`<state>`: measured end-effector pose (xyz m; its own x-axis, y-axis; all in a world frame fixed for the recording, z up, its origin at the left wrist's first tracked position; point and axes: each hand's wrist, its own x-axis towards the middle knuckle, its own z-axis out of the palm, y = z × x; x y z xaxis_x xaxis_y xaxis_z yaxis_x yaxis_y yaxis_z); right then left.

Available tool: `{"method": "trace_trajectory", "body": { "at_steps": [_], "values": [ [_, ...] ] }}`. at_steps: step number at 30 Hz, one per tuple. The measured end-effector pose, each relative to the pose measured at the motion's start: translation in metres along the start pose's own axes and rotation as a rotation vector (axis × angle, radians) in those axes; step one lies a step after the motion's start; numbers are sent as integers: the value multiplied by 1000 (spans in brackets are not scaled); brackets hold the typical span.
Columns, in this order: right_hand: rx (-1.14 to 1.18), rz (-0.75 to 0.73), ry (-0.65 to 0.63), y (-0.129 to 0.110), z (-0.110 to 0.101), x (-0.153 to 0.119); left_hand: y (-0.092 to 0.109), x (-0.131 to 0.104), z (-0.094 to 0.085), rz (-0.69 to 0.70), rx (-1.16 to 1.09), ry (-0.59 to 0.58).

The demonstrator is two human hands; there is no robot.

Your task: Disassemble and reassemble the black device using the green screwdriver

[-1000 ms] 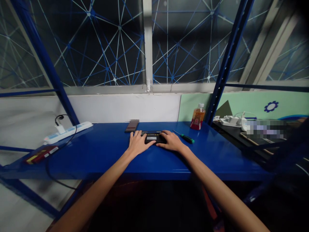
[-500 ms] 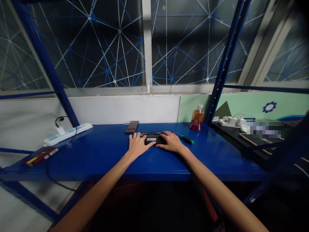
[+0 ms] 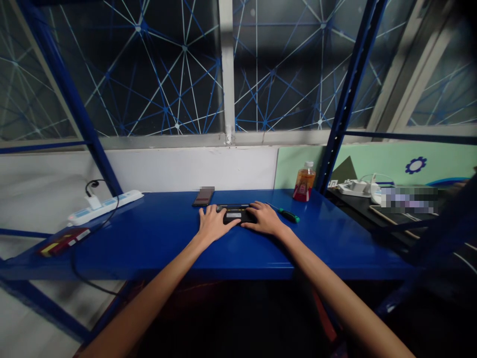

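Note:
A flat black device [image 3: 234, 215] with a pale label and small yellow marks lies on the blue table, between my two hands. My left hand [image 3: 214, 223] grips its left end, fingers over the top and thumb along the near edge. The opposite end is held by my right hand [image 3: 264, 219] in the same way, its thumb pointing inward. Both ends of the device are hidden under my fingers. Just right of my right hand lies a screwdriver [image 3: 289, 216] with a green and black handle. Behind my left hand is a dark phone [image 3: 203, 196].
A bottle of reddish drink [image 3: 304, 183] stands at the back right. On the left are a white power strip [image 3: 108, 206] with a black cable and a dark red box [image 3: 64, 242]. Blue shelf posts [image 3: 341, 109] rise at both sides. Beyond the right post sits a black surface with chargers.

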<state>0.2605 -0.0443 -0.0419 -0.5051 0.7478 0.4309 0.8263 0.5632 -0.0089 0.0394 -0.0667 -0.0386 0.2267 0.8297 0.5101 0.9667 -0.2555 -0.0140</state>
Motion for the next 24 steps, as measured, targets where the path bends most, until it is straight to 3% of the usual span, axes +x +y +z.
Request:
{"method": "trace_trajectory", "body": {
  "at_steps": [24],
  "values": [
    [19,3,16,-3,3,-1,-7,1,9,29,-54,-90]
  ]
}}
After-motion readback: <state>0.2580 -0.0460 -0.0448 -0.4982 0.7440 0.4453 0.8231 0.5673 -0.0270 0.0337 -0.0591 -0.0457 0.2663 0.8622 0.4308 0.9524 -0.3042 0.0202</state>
